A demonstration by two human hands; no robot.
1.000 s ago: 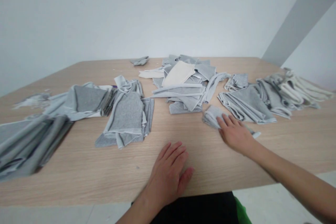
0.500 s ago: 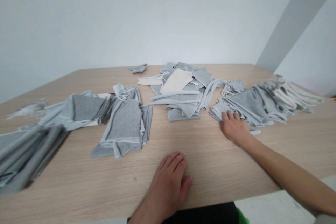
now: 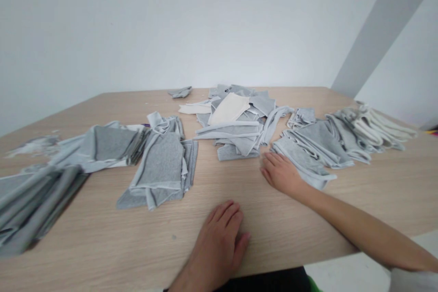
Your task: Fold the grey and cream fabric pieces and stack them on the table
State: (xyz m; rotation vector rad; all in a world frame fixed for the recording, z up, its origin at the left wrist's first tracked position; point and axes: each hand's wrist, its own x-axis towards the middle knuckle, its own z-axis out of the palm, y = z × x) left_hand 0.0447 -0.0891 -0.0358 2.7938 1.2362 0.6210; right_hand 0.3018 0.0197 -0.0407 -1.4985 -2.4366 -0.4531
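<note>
My left hand [image 3: 222, 242] lies palm down on the wooden table [image 3: 137, 237] near its front edge, fingers stretched out, with nothing in it. Farther right, my right hand [image 3: 282, 173] rests low at the left front edge of a light grey fabric piece [image 3: 304, 159]. Its fingers are extended, their tips on the table just beside the cloth; no grip shows. Behind that piece are folded grey fabric pieces [image 3: 323, 137] in an overlapping row. A loose heap of grey cut pieces [image 3: 239, 130], topped by a cream piece [image 3: 231, 107], lies ahead of both hands.
To the left lie a stack of grey panels [image 3: 159, 164], another folded grey stack [image 3: 112, 141] and long dark grey folds [image 3: 44, 205]. White scraps [image 3: 34, 146] sit at far left. Cream folded pieces [image 3: 379, 123] are at right. A wall [image 3: 219, 27] stands behind the table.
My right hand has slid left, off the top of the fabric to its left edge. More of the front grey piece now shows, lying flatter. My left hand stays put.
</note>
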